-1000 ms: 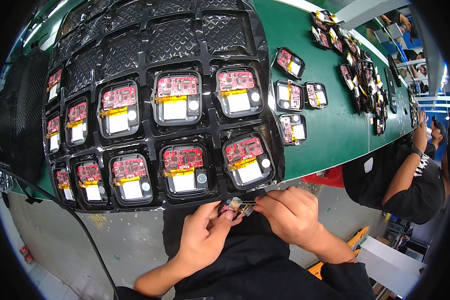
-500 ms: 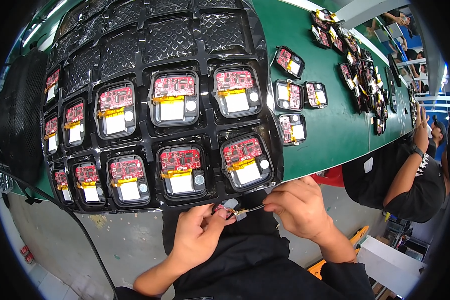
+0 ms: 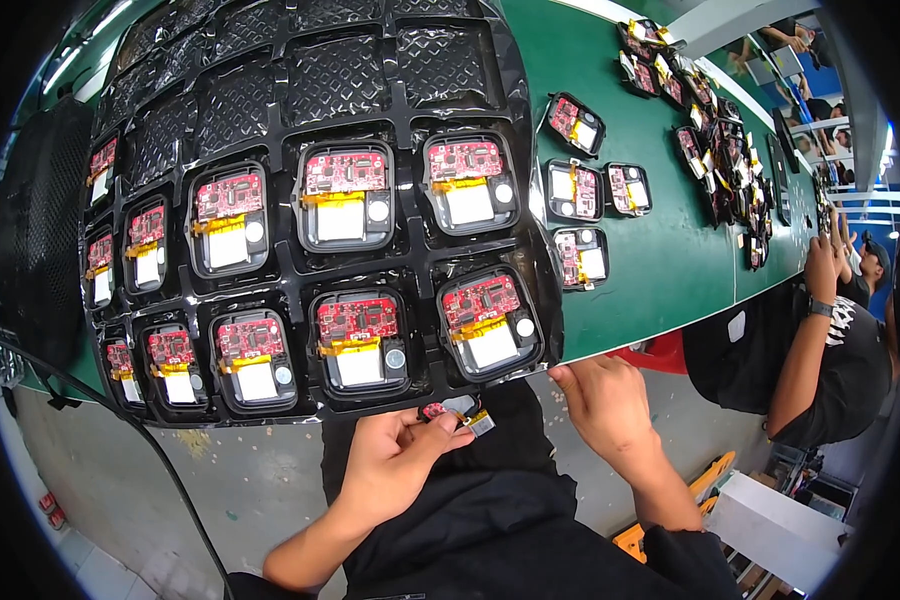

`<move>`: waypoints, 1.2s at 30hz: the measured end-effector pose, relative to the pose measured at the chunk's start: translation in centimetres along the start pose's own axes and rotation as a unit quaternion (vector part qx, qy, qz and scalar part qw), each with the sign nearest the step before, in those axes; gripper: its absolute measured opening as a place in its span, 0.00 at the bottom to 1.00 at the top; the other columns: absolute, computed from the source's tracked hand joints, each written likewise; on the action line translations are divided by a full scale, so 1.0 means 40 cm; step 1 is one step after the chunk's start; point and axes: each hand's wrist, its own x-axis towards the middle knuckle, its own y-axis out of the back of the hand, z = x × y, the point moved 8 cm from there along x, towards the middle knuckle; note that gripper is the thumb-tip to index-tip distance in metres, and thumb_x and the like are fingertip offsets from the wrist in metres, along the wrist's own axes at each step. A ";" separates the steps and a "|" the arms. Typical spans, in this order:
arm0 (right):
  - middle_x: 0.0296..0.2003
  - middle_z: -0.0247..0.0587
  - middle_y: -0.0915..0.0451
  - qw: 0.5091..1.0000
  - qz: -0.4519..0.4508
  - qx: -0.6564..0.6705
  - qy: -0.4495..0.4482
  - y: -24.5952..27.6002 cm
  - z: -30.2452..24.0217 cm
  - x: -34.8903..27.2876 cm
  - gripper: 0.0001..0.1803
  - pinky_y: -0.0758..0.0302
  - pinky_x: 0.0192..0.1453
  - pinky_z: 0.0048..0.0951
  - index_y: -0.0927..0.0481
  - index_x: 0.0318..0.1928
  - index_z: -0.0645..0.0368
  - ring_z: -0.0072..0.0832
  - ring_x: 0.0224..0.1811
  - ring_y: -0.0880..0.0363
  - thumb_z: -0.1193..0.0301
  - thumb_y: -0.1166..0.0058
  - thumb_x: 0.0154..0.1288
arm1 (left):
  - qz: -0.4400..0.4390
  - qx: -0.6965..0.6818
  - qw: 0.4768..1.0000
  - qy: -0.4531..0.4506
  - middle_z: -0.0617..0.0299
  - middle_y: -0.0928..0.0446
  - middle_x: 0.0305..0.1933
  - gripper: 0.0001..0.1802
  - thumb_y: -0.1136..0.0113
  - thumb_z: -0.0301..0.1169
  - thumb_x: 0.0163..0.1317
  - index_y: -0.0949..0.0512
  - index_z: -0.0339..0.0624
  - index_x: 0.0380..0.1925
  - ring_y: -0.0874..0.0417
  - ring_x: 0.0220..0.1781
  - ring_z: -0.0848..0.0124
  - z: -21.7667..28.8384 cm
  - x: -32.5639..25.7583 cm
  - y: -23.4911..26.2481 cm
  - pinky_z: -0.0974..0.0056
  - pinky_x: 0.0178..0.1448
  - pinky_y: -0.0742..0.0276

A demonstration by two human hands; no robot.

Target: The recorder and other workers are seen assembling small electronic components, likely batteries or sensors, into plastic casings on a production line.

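My left hand (image 3: 390,465) pinches a small electronic assembly (image 3: 460,413), a red circuit board with a silver piece and a yellow tab, just below the near edge of a black moulded tray (image 3: 300,140). Several tray pockets hold the same units: red board, yellow tape and white battery in a black frame, such as the nearest one (image 3: 488,322). My right hand (image 3: 605,405) is apart from the assembly, with its fingertips at the tray's near right corner by the green table edge; nothing shows in it.
A few loose framed units (image 3: 582,188) lie on the green table (image 3: 670,270) right of the tray, and a pile of them (image 3: 720,130) lies farther back. Another person in black (image 3: 820,350) works at the right. A black cable (image 3: 120,420) runs at left.
My right hand let go of the small assembly and moved right and up to the tray's corner. My left hand keeps hold of the assembly at about the same spot.
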 end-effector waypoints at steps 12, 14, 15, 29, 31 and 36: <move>0.36 0.59 0.20 0.999 -0.016 0.041 -0.001 -0.040 0.024 0.010 0.20 0.23 0.39 0.58 0.25 0.57 0.61 0.61 0.37 0.20 0.84 0.50 0.64 | -0.013 0.023 0.999 0.019 0.44 0.16 0.53 0.24 0.42 0.19 0.73 0.32 0.29 0.66 0.12 0.55 0.61 -0.016 0.002 -0.006 0.57 0.56 0.10; 0.37 0.57 0.20 0.999 -0.012 0.042 -0.014 -0.040 0.030 0.007 0.21 0.23 0.38 0.57 0.25 0.57 0.61 0.62 0.36 0.20 0.84 0.48 0.64 | -0.014 0.021 1.000 0.016 0.44 0.16 0.53 0.24 0.42 0.19 0.73 0.32 0.29 0.66 0.12 0.55 0.61 -0.017 0.004 -0.007 0.58 0.56 0.10; 0.37 0.56 0.20 0.999 -0.007 0.043 -0.026 -0.041 0.034 0.004 0.22 0.23 0.38 0.57 0.25 0.58 0.61 0.62 0.35 0.20 0.83 0.47 0.63 | -0.015 0.020 1.000 0.013 0.44 0.16 0.53 0.23 0.42 0.20 0.73 0.32 0.29 0.66 0.12 0.55 0.61 -0.018 0.005 -0.006 0.58 0.56 0.10; 0.37 0.32 0.20 0.924 0.190 0.055 0.326 0.011 -0.180 -0.065 0.18 0.25 0.23 0.24 0.16 0.44 0.55 0.21 0.25 0.23 0.71 0.29 0.50 | -0.012 -0.013 0.999 0.037 0.47 0.16 0.54 0.21 0.46 0.20 0.75 0.30 0.29 0.65 0.13 0.55 0.63 -0.022 0.007 -0.007 0.58 0.60 0.11; 0.37 0.33 0.20 0.930 0.181 0.068 0.311 0.013 -0.176 -0.057 0.17 0.24 0.24 0.25 0.15 0.43 0.56 0.22 0.25 0.22 0.71 0.29 0.50 | -0.018 -0.020 0.999 0.043 0.47 0.16 0.54 0.20 0.46 0.20 0.75 0.30 0.29 0.65 0.13 0.55 0.62 -0.030 0.012 -0.008 0.58 0.60 0.11; 0.35 0.36 0.18 0.946 0.146 0.173 0.235 0.031 -0.169 -0.029 0.14 0.23 0.25 0.29 0.14 0.40 0.59 0.28 0.24 0.20 0.74 0.28 0.51 | -0.027 0.007 0.999 0.027 0.46 0.18 0.54 0.21 0.45 0.21 0.75 0.32 0.26 0.65 0.13 0.55 0.63 -0.019 0.007 -0.015 0.55 0.62 0.12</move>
